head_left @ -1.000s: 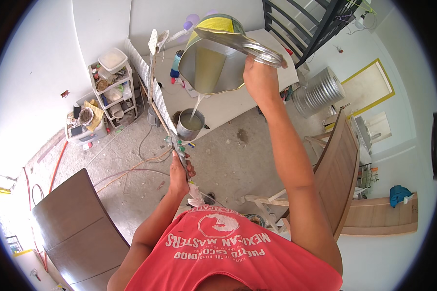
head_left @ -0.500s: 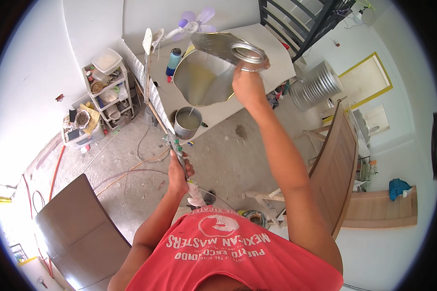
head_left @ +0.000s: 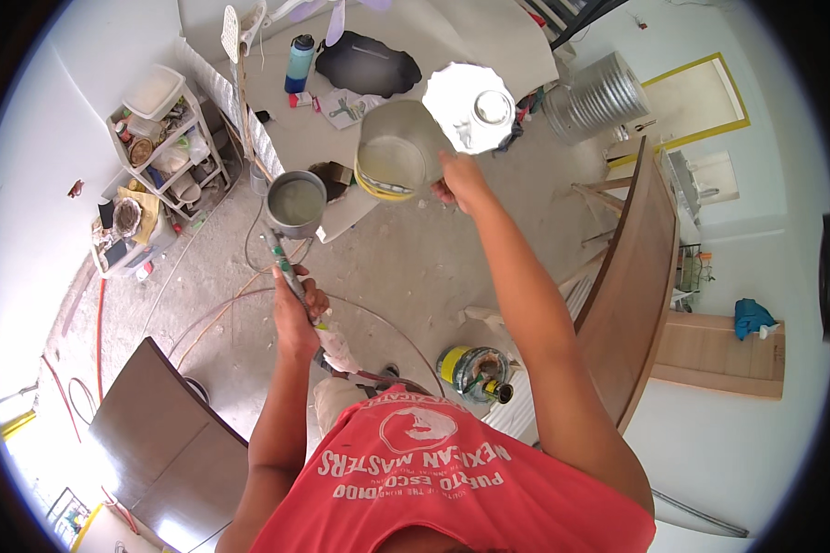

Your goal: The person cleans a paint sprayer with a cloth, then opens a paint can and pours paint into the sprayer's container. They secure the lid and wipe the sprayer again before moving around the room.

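- Grips with the right hand [head_left: 461, 182] the rim of one bucket [head_left: 392, 138], held near the table's front edge, with pale, cloudy liquid [head_left: 395, 168] in the bottom.
- Shows smooth grey metal inside the bucket, yellow low on the outside, and one shiny, wavy-edged lid [head_left: 452, 103] with a raised ring, folded back beside the right hand.
- Wraps the left hand [head_left: 302, 300] closed around one spray gun [head_left: 289, 277]; carries at its far end one round grey metal cup [head_left: 295, 228] with murky liquid inside, just left of the bucket and apart from it.
- Reveals on the flat, pale table [head_left: 480, 41] one blue bottle [head_left: 300, 64], one dark, rounded bundle [head_left: 369, 66] and one printed packet [head_left: 349, 108].
- Spreads below into rough, speckled grey floor [head_left: 378, 244], crossed by thin hoses.
- Shows at left one tiered white plastic cart [head_left: 169, 175], loaded with clutter, and nearer, one dark, glossy panel [head_left: 161, 442].
- Shows at right one ribbed metal drum [head_left: 596, 97], one long wooden panel [head_left: 632, 286] and, by the feet, one squat can [head_left: 470, 373].
- Ends in smooth white walls [head_left: 775, 212].
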`<state>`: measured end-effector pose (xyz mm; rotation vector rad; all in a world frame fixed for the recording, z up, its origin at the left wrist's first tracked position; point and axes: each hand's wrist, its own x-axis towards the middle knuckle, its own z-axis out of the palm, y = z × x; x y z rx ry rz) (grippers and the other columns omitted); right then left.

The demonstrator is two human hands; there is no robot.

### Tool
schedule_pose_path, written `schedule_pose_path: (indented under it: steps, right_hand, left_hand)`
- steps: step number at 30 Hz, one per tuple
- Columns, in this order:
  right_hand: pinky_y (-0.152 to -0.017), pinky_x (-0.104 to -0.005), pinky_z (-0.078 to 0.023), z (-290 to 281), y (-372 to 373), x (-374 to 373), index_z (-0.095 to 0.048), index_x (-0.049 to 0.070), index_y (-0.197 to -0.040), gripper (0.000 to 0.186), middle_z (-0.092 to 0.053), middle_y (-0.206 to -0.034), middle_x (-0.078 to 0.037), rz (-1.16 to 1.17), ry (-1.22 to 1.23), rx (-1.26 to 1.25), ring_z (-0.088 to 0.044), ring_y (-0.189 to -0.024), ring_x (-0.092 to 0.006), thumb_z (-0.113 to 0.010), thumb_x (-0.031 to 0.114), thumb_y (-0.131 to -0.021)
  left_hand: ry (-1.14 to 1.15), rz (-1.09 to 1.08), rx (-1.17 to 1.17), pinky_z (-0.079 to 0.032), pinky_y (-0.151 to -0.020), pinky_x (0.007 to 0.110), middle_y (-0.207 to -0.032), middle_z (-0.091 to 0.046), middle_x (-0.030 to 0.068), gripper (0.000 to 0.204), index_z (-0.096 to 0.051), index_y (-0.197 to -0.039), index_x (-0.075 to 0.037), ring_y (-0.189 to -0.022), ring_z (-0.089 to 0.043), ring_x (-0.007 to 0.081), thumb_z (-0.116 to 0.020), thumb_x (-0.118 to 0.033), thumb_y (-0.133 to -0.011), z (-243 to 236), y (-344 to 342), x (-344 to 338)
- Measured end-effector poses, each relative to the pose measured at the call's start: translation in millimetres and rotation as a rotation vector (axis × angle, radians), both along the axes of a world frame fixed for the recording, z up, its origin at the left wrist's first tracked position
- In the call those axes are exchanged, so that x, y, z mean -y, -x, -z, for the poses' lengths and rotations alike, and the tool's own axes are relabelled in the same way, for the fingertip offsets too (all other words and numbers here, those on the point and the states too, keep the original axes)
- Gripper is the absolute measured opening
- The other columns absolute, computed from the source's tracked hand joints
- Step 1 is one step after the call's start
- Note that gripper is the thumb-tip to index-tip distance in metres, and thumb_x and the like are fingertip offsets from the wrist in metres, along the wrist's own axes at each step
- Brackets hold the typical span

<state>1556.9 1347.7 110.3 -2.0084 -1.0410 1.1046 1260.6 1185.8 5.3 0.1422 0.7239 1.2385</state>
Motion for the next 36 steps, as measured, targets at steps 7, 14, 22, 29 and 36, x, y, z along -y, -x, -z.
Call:
schedule_pose_path:
  steps: [7,14,22,29,36]
  right_hand:
    - [-0.043,-0.0320,-0.045,82.4,-57.6,42.0,-0.056,0.000,-0.096,0.036,-0.060,-0.067,-0.008,0.177,0.167,-0.119,-0.058,-0.051,-0.0178,-0.041,0.032,-0.106]
    - [-0.052,-0.0329,-0.049,106.7,-107.5,94.4,-0.057,0.004,-0.098,0.036,-0.061,-0.072,-0.008,0.264,0.271,-0.133,-0.060,-0.058,-0.0174,-0.041,0.035,-0.106]
    - [-0.056,-0.0353,-0.051,147.4,-170.0,94.2,-0.058,0.006,-0.098,0.038,-0.063,-0.073,-0.008,0.379,0.216,-0.224,-0.061,-0.060,-0.0180,-0.039,0.039,-0.106]
    - [-0.058,-0.0364,-0.051,191.6,-208.5,7.6,-0.057,0.005,-0.099,0.040,-0.062,-0.074,-0.009,0.388,0.158,-0.265,-0.060,-0.061,-0.0192,-0.038,0.040,-0.106]
    - [-0.055,-0.0363,-0.053,264.4,-260.4,-146.6,-0.057,0.005,-0.099,0.042,-0.062,-0.075,-0.010,0.440,0.145,-0.395,-0.061,-0.060,-0.0203,-0.037,0.042,-0.107]
  left_hand:
    - [-0.043,-0.146,-0.093,-0.029,-0.052,0.026,-0.061,-0.038,-0.0028,0.043,-0.051,-0.112,-0.010,-0.050,-0.029,0.0084,-0.040,-0.051,-0.105,26.9,86.3,-35.8]
    - [-0.034,-0.316,-0.161,-0.028,-0.048,0.023,-0.060,-0.033,-0.0050,0.035,-0.053,-0.109,-0.012,-0.047,-0.027,0.0055,-0.041,-0.045,-0.107,17.1,139.5,-54.3]
    - [0.025,-0.472,-0.166,-0.027,-0.047,0.022,-0.061,-0.033,-0.0046,0.029,-0.052,-0.109,-0.012,-0.046,-0.028,0.0043,-0.042,-0.039,-0.107,0.2,138.5,-56.1]
    - [0.005,-0.551,-0.206,-0.028,-0.041,0.022,-0.060,-0.033,-0.0040,0.024,-0.050,-0.108,-0.011,-0.045,-0.027,0.0051,-0.044,-0.034,-0.107,-23.1,90.6,-66.0]
    - [0.017,-0.627,-0.244,-0.028,-0.037,0.021,-0.058,-0.032,-0.0049,0.026,-0.051,-0.111,-0.012,-0.042,-0.025,0.0040,-0.041,-0.036,-0.108,-9.6,19.8,-88.0]
